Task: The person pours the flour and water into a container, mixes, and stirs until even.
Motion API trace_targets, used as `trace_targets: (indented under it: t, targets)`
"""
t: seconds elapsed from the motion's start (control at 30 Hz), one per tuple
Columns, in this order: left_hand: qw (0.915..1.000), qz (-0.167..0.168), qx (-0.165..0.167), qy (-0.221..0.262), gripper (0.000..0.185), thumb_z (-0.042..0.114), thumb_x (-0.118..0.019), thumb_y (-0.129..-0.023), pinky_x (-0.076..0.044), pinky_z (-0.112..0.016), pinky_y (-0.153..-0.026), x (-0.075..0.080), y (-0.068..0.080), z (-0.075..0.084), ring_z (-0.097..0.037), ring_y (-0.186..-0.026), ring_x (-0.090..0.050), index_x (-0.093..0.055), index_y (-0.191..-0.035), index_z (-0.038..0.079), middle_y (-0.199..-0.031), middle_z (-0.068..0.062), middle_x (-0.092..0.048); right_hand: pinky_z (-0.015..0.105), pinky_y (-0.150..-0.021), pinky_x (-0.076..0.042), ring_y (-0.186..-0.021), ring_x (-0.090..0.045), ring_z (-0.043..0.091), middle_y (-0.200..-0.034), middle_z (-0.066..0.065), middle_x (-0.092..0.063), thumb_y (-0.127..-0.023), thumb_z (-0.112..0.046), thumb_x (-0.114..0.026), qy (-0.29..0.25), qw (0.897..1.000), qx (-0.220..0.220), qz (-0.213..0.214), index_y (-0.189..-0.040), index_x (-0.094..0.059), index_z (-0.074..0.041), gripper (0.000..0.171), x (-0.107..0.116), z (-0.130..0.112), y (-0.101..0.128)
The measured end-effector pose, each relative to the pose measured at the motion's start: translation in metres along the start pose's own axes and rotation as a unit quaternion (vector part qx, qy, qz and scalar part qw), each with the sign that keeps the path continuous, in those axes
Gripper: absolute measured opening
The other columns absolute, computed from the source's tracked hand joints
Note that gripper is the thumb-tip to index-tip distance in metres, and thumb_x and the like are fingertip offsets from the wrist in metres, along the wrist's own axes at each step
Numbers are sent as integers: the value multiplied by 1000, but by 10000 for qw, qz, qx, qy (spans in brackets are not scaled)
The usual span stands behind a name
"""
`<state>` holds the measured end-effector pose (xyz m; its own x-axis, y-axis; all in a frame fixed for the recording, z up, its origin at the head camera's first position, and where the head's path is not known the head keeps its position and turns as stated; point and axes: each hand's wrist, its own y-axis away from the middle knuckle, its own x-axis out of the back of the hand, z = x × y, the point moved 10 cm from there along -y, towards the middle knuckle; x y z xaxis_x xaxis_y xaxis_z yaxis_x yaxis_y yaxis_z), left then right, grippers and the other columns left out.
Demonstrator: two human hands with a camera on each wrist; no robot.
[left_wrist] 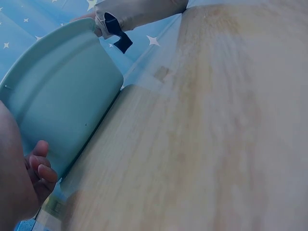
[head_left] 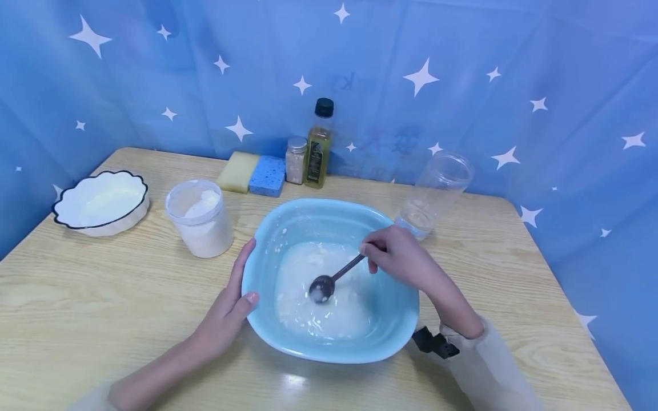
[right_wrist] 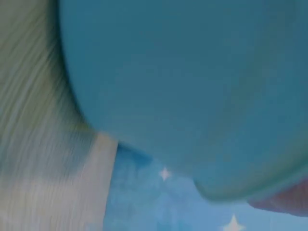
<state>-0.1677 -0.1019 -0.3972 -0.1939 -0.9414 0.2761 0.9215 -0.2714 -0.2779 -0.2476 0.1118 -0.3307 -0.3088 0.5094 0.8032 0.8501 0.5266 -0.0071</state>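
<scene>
A light blue basin [head_left: 329, 354] stands on the table, holding a wet, milky white mixture [head_left: 324, 319]. My right hand [head_left: 398, 254] pinches the handle of a dark brown spoon [head_left: 322, 288] above the basin, and the spoon's bowl sits at the mixture with some white in it. At the basin's left side, my left hand [head_left: 228, 308] grips the rim, thumb over the edge and fingers along the outer wall. The left wrist view shows those fingers [left_wrist: 42, 166] bent beside the outer wall. In the right wrist view the basin's blurred side [right_wrist: 183, 86] hides the spoon.
Behind the basin's left side is a clear jar of white powder [head_left: 205, 231], with a scalloped white dish [head_left: 103, 202] farther left. Two sponges [head_left: 267, 174], a small shaker jar [head_left: 295, 162] and an oil bottle [head_left: 317, 151] line the back. A clear tilted container [head_left: 434, 194] stands back right.
</scene>
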Motion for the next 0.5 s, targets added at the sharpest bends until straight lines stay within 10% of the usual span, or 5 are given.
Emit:
trace_targets:
  t: [0.27, 0.5]
  targets:
    - [9999, -65, 31, 114, 68, 11, -38, -96, -48, -35, -86, -3, -1, -1, -37, -125, -40, -3, -150, 31, -155, -1, -7, 25, -43, -31, -43, -33, 11, -52, -2, -50, -92, -8, -54, 281, 9986, -359, -277, -77, -67, -5, 20, 28, 19, 16]
    - [9997, -48, 145, 171, 68, 10, -39, -96, -50, -31, -82, -2, 0, -1, -38, -120, -45, -4, -150, 32, -155, -2, -8, 22, -43, -31, -44, -36, 9, -55, -2, -56, -93, -11, -54, -181, 9951, 111, -963, -81, -68, -8, 19, -2, 2, 10]
